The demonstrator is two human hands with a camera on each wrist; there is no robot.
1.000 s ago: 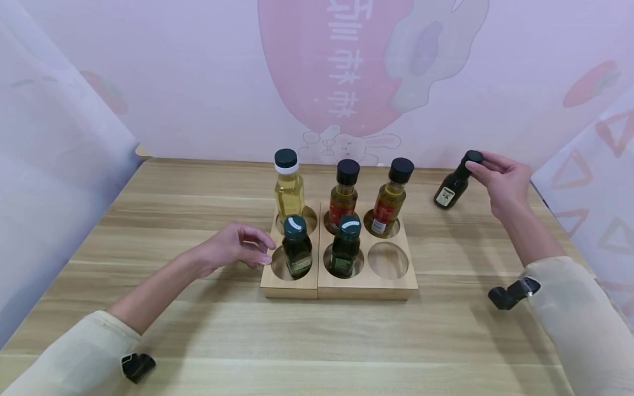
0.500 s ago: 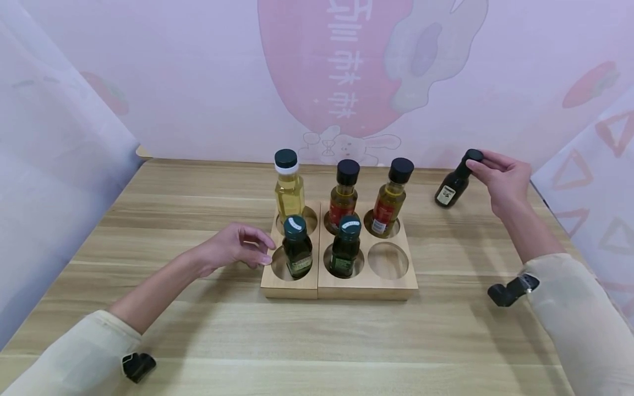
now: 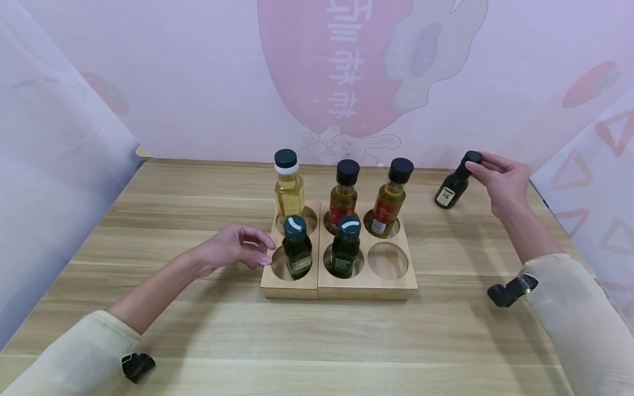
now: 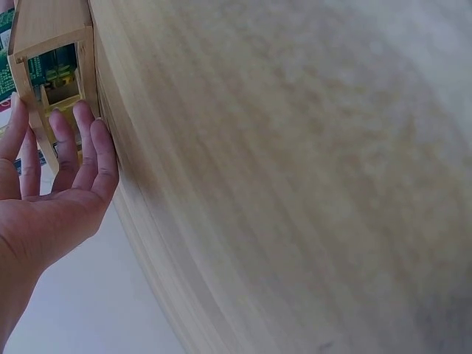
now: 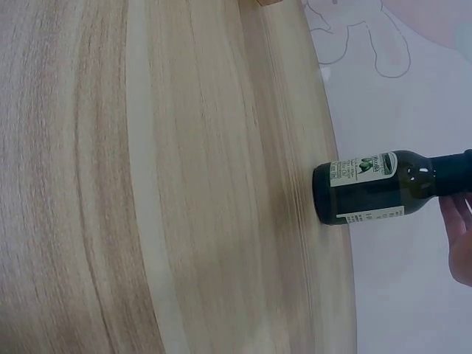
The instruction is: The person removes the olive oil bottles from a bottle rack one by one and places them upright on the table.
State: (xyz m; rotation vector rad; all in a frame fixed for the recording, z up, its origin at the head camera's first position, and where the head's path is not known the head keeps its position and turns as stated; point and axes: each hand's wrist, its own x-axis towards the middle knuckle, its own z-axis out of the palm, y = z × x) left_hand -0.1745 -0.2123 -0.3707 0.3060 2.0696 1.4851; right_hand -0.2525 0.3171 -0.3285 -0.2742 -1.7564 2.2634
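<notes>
At the table's back right, my right hand (image 3: 507,181) pinches a small dark glass bottle (image 3: 452,190) by its black-capped neck, thumb in front. The bottle stands upright, its label facing sideways in the right wrist view; whether its base touches the table I cannot tell. My left hand (image 3: 233,250) is at the left side of a two-piece wooden bottle rack (image 3: 366,292), fingers loosely bent, tips by the edge. Two dark green-capped bottles (image 3: 298,258) stand in the rack's front row; its front right hole (image 3: 388,261) holds nothing.
In the back row stand a pale yellow oil bottle (image 3: 289,192) and two red-labelled bottles (image 3: 388,206) with black caps. The wooden table (image 3: 317,341) ends at a printed cloth backdrop (image 3: 198,82). In the left wrist view the rack (image 4: 51,29) shows an opening in its side.
The dark bottle in my right hand barely shifts, up a touch and then back down. My left hand and the rack stay where they were.
</notes>
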